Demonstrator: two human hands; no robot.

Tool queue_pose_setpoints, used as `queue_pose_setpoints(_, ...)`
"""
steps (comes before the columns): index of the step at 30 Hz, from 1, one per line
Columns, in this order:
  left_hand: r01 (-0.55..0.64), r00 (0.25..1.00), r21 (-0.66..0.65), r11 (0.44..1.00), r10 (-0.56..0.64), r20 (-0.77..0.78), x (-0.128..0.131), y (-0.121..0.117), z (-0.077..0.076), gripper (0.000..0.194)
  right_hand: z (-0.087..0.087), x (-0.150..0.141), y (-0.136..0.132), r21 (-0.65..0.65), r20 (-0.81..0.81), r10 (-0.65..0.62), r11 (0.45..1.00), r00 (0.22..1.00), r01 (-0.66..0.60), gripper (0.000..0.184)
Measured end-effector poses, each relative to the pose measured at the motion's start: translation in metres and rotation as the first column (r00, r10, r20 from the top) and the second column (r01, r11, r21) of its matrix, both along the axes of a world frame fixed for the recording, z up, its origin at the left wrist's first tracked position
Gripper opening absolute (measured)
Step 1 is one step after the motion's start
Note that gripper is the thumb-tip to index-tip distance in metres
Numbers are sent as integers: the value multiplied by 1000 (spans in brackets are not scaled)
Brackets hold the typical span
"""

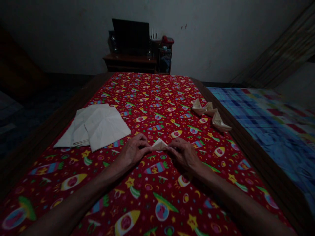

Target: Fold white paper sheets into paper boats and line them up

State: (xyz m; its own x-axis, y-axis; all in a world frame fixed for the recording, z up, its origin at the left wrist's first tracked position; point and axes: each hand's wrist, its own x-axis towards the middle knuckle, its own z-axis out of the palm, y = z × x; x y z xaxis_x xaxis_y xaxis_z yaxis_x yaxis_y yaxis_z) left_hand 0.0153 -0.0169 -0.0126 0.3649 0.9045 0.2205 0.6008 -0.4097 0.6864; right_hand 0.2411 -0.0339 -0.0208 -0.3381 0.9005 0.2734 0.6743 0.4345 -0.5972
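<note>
A small folded paper boat (159, 145), pale and peaked in the middle, is held low over the red patterned cloth. My left hand (135, 149) pinches its left tip between thumb and fingers. At the opposite tip, my right hand (185, 151) has a like pinch. To the left lies a spread stack of creased white paper sheets (105, 123). Several finished-looking folded paper boats (220, 122) rest in a loose group at the right side of the cloth.
The red cloth (157, 200) with rockets and stars covers a long brown-edged table (214, 101). Beyond its far end stand a dark monitor (131, 36) on a wooden desk (130, 59) and a red telephone-like object (167, 40). A blue checked cover (248, 131) spreads at the right.
</note>
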Motion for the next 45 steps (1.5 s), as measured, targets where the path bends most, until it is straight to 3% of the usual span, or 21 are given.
queue_pose_setpoints(7,7,999,-65,998,-10,-49,-5,2,1,12,1,-1,-2,-47,7,-21,999,1000,21,18)
queue_pose_setpoints(11,-34,997,-75,997,29,-72,-3,-1,-1,12,1,-3,-4,6,91,-37,999,995,37,22)
queue_pose_setpoints(16,-37,995,-5,999,37,-94,0,-6,-3,17,0,-6,-6,91,158,-40,996,987,26,25)
queue_pose_setpoints(25,-42,990,58,997,49,-131,4,-7,-7,5,2,-7,-6,88,189,-53,995,980,37,24)
queue_pose_setpoints(28,-5,988,164,986,30,-153,5,-10,-6,28,3,-8,-6,71,198,-50,997,979,37,25)
queue_pose_setpoints(30,111,968,269,957,-43,-245,6,-15,-3,41,4,-8,-7,67,200,-41,997,979,28,26)
queue_pose_setpoints(33,331,871,327,885,-153,-466,8,-24,3,47,4,-9,-7,77,195,-46,997,980,32,27)
queue_pose_setpoints(35,404,811,328,854,-168,-561,10,-29,5,49,4,-10,-7,88,192,-54,995,980,38,27)
queue_pose_setpoints(39,409,774,296,863,-157,-613,10,-36,-1,57,2,-9,-6,119,203,-55,992,978,31,26)
queue_pose_setpoints(45,369,781,194,909,-191,-594,3,-39,-11,74,1,-7,-6,147,221,-76,988,972,44,24)
